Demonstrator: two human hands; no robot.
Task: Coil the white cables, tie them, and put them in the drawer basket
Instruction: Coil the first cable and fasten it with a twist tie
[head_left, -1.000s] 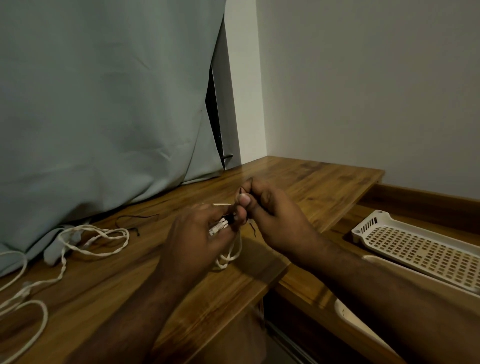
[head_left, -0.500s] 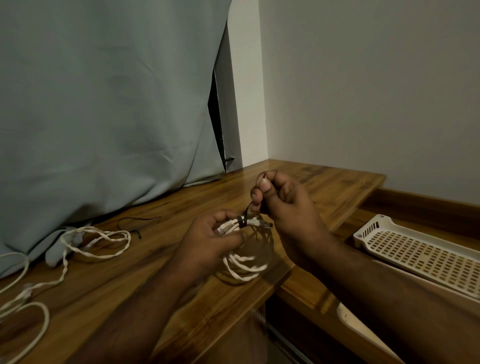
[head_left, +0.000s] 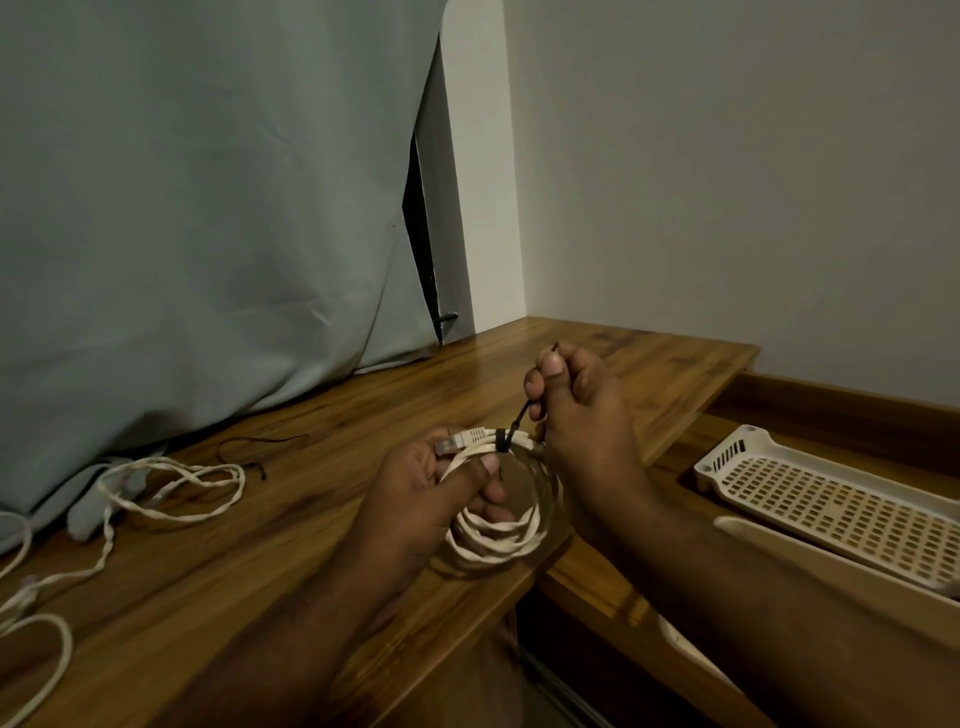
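My left hand (head_left: 423, 499) grips a coiled white cable (head_left: 496, 538) just above the desk's front right corner, its loops hanging below my fingers. A thin black tie (head_left: 519, 415) is wrapped around the top of the coil beside two white plugs. My right hand (head_left: 576, 415) pinches the tie's free end between thumb and fingers and holds it taut, up and to the right. A cream perforated basket (head_left: 841, 512) lies in the open drawer at the right, with nothing in it.
Loose white cables (head_left: 171, 491) sprawl over the left of the wooden desk (head_left: 260, 582), with another loop (head_left: 39, 654) at the near left edge. A thin black tie (head_left: 260, 448) lies near the grey curtain (head_left: 208, 208).
The coil has come into fuller view, hanging from my left hand. My right hand rose up and to the right, drawing the black tie tight around the coil.
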